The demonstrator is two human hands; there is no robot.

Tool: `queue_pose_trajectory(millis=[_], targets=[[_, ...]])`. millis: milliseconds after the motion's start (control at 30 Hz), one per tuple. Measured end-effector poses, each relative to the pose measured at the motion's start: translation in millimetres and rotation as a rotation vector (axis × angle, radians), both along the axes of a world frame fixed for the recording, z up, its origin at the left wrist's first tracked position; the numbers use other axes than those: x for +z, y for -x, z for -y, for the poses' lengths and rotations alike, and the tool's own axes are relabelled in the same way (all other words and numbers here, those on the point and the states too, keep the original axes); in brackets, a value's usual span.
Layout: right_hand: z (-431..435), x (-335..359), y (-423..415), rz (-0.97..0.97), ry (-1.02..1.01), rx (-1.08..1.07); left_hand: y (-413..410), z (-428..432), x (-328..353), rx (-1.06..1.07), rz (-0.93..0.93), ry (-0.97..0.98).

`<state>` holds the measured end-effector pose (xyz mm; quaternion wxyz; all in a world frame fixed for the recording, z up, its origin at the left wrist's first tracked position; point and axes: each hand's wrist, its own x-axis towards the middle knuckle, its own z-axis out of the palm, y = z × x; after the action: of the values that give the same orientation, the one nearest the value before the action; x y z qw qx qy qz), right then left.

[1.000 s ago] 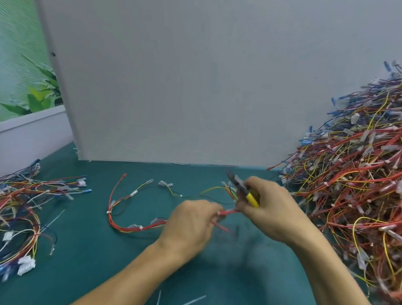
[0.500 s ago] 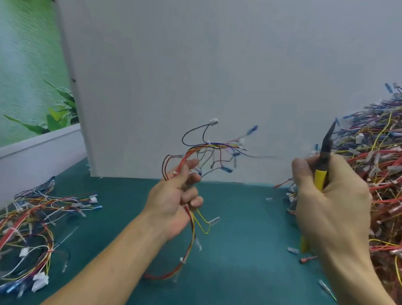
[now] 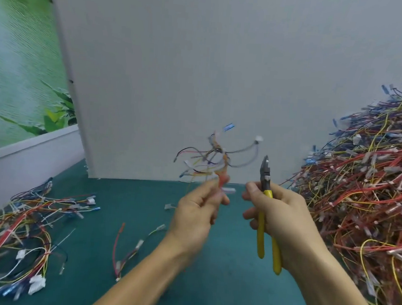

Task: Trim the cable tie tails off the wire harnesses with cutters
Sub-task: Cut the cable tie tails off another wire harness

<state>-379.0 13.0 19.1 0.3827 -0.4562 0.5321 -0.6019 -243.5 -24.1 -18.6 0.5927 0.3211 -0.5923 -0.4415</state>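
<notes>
Left hand (image 3: 197, 214): fingers curled, thumb and fingertips pinching the red bundle of one wire harness (image 3: 216, 158). The harness is held in the air in front of the grey board (image 3: 201, 68), near the middle of its lower edge. Its loose ends and connectors fan up across the board face. It is motion-blurred, so I can't pick out a cable tie on it.

Right hand (image 3: 284, 216): fingers wrapped round the yellow handles of the cutters (image 3: 268, 193). The tool is upright with its tip up, in front of the board's lower edge and just right of the harness, not touching it. The jaws look closed and the handles are slightly spread at the bottom.

The table (image 3: 220, 286) has a green top and runs forward from the foot of the board.

Big pile of harnesses (image 3: 370, 189): heaped against the board's right end.

Small pile of harnesses (image 3: 21, 222): flat on the table, forward of the board's left edge.

One loose wire set (image 3: 129, 250) lies on the table in front of the board, between the small pile and the left forearm.
</notes>
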Motion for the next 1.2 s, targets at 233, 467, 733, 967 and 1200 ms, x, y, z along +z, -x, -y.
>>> queue_pose_trajectory(millis=[233, 467, 733, 967, 1200], targets=[[10.4, -5.6, 13.6, 0.127, -0.002, 0.010, 14.7, -13.1, -36.0, 0.153, 0.524, 0.480], [21.7, -15.6, 34.4, 0.209, 0.104, -0.119, -6.6, -14.8, -59.4, 0.124, 0.886, 0.515], [27.6, -26.7, 71.5, -0.125, 0.106, -0.254, -81.4, -8.3, -94.5, 0.236, 1.233, 0.306], [23.4, -28.0, 70.3, -0.743, 0.045, -0.295, -126.5, -2.6, -87.5, 0.296, 1.220, 0.258], [26.6, -32.1, 72.3, -0.788, -0.034, -0.236, -141.8, 0.2, -76.1, 0.369, 1.435, 0.416]])
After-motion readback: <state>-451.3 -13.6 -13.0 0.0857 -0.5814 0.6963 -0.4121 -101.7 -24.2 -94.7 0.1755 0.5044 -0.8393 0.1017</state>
